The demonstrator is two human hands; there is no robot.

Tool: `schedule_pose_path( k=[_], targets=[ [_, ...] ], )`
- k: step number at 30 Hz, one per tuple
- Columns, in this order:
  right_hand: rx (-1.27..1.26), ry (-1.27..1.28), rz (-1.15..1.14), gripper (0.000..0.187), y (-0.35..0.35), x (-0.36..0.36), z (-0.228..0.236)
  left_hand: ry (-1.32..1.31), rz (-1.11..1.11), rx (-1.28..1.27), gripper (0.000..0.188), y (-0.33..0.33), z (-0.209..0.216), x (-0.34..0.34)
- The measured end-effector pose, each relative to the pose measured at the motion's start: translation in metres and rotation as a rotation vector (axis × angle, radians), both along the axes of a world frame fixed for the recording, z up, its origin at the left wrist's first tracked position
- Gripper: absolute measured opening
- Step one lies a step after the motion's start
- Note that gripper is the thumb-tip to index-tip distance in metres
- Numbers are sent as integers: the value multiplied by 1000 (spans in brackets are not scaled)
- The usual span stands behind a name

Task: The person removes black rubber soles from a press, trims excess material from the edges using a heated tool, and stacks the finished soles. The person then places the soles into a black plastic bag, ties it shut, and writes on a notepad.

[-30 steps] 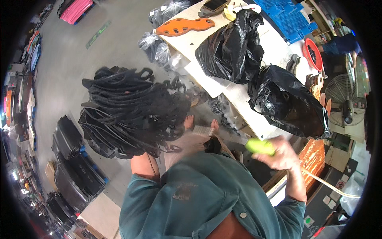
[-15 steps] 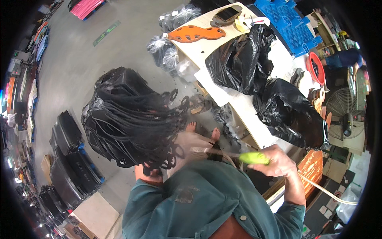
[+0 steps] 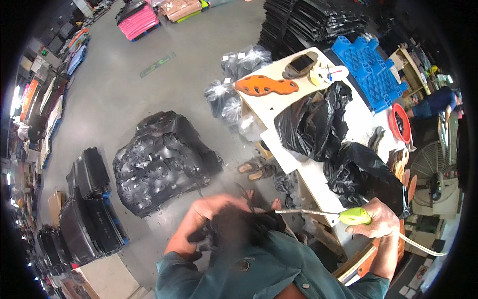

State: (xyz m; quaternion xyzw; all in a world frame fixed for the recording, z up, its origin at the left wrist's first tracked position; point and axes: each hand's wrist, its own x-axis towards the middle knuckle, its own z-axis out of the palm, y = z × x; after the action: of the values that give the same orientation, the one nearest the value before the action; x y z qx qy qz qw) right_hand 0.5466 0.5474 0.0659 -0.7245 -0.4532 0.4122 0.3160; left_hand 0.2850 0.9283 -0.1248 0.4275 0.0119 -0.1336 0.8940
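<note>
My right hand (image 3: 381,219) is closed around the green handle of a corded soldering iron (image 3: 354,216). Its long metal shaft points left, toward the dark bunch in front of my shirt. A pale cord trails from the handle to the right. My left hand (image 3: 219,205) is bent over a blurred bunch of black floppy material (image 3: 234,231), apparently gripping it close to my body; motion hides the fingertips. Beyond my left arm, a pile of black sheets (image 3: 164,167) with a ragged, shiny top stands on the floor.
At right, a white table (image 3: 313,187) bears black plastic bags (image 3: 366,172), an orange perforated shoe piece (image 3: 266,85) and a red basin (image 3: 400,122). Stacked black sheets (image 3: 92,222) stand left. Sandals (image 3: 256,168) lie by the table. A fan (image 3: 436,184) and another person (image 3: 438,105) are far right.
The hanging black looped strips have left the left side, uncovering the floor pile. My left hand has come in toward my body with black material; the right hand and iron shifted right.
</note>
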Motion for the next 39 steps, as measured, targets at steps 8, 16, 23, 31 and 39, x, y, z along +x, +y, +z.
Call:
schedule_pose_path(
  k=[8,16,23,31,39],
  targets=[
    [-193,46,180,33,10,4,7,-248,-562,237,67,-18,-15,17],
    [-162,116,110,38,4,-9,-20,-10,-408,3,67,-17,-11,4],
    [2,346,-595,30,-11,-37,-53,215,267,-375,71,-14,-11,0],
    [-29,205,-647,31,-35,-62,-86,159,691,-242,73,-1,-1,74],
    [60,229,-542,25,-58,-67,-102,111,751,-147,74,-1,24,105]
  ],
)
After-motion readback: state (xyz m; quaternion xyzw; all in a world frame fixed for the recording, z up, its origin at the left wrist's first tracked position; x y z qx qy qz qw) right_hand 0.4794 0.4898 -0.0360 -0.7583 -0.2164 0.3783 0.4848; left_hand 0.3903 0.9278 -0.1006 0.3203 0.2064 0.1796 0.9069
